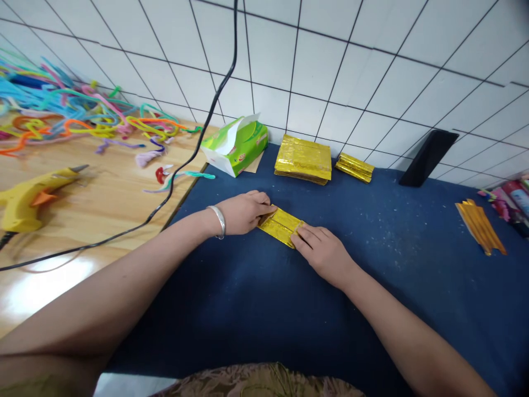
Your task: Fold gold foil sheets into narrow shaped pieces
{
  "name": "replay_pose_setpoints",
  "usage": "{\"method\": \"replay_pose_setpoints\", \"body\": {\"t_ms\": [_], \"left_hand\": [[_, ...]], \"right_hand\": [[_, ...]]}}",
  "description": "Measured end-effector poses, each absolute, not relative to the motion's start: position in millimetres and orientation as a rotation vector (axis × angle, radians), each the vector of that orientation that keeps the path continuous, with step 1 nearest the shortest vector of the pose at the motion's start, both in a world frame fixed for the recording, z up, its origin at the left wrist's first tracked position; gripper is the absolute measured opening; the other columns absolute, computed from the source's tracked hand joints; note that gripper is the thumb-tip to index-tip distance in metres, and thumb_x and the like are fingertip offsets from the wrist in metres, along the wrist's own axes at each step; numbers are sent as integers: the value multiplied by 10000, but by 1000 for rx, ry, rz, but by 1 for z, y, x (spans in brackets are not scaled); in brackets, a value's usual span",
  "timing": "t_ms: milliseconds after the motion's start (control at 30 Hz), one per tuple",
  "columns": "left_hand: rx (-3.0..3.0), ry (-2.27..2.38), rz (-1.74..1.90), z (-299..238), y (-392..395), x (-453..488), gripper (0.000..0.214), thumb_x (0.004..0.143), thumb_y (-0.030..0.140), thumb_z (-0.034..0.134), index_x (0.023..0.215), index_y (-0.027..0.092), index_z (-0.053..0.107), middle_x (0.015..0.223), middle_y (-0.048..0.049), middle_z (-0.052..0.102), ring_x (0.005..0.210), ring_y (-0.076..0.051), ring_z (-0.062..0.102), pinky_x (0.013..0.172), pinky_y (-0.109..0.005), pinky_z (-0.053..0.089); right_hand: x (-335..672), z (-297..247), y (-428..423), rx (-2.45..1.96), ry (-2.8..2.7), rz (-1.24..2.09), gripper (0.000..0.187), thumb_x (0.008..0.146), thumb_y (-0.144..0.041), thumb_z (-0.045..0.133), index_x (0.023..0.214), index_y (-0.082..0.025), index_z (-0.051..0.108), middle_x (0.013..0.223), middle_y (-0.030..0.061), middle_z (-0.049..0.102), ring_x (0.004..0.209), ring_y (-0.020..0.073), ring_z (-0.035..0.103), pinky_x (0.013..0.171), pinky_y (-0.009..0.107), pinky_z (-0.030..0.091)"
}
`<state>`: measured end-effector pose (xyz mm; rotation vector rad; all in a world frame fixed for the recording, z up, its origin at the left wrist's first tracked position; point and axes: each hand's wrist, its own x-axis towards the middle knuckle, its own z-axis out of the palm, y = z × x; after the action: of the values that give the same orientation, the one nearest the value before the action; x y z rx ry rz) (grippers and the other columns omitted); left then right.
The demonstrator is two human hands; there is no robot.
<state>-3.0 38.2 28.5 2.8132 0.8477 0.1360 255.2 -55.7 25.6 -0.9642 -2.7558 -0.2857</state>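
Note:
A folded piece of gold foil paper [281, 224] lies on the dark blue cloth [372, 264] in front of me. My left hand [243, 212], with a silver bangle on the wrist, has its fingers curled and pinches the paper's left end. My right hand [322, 251] presses down on the paper's right end with fingers held together. Both hands keep the strip flat against the cloth.
A stack of gold foil sheets [303, 159] and a smaller folded pile [354, 167] lie by the tiled wall. A green tissue box [236, 144], a yellow glue gun [31, 198] with black cable, pipe cleaners [74, 116], folded gold strips [481, 225], and a black stand [427, 157] surround them.

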Motion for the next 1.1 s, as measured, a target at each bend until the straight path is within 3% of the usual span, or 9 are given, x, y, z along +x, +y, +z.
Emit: {"method": "replay_pose_setpoints", "body": {"t_ms": [367,567,700,833,1100], "left_hand": [[2770,776,272,28,38,-1,437,821,311,531,1239,185,503,1064,-91,563,991,-203,506,903,-336,396],[2789,706,350,28,32,6,263,868,260,461,1073,180,604,1040,-81,598,995,-183,522,928,-326,400],[2762,712,292,34,29,3,235,829,250,508,1040,196,596,980,-49,629,969,-171,546,884,-293,428],[2758,769,212,40,28,0,308,769,294,580,1066,211,565,1011,-44,615,990,-179,550,860,-282,440],[2824,700,271,41,25,3,172,801,262,528,945,229,615,968,-30,647,967,-167,566,844,-280,449]], "right_hand": [[264,19,-51,-989,-2682,-267,222,882,-121,424,1018,-123,600,1081,106,639,1110,204,537,899,349,430],[270,19,-47,-1093,-2622,-191,201,859,-133,441,975,-136,606,1095,95,631,1123,204,526,910,352,425],[267,19,-49,-1138,-2618,-176,197,873,-236,468,975,-138,604,1103,112,627,1145,233,513,902,373,431],[268,16,-49,-1171,-2579,-171,193,889,-220,447,986,-145,596,1060,112,647,1110,212,545,890,356,440],[271,10,-47,-1206,-2507,-147,185,894,-221,436,967,-153,592,1013,108,666,1072,197,576,864,338,456]]}}
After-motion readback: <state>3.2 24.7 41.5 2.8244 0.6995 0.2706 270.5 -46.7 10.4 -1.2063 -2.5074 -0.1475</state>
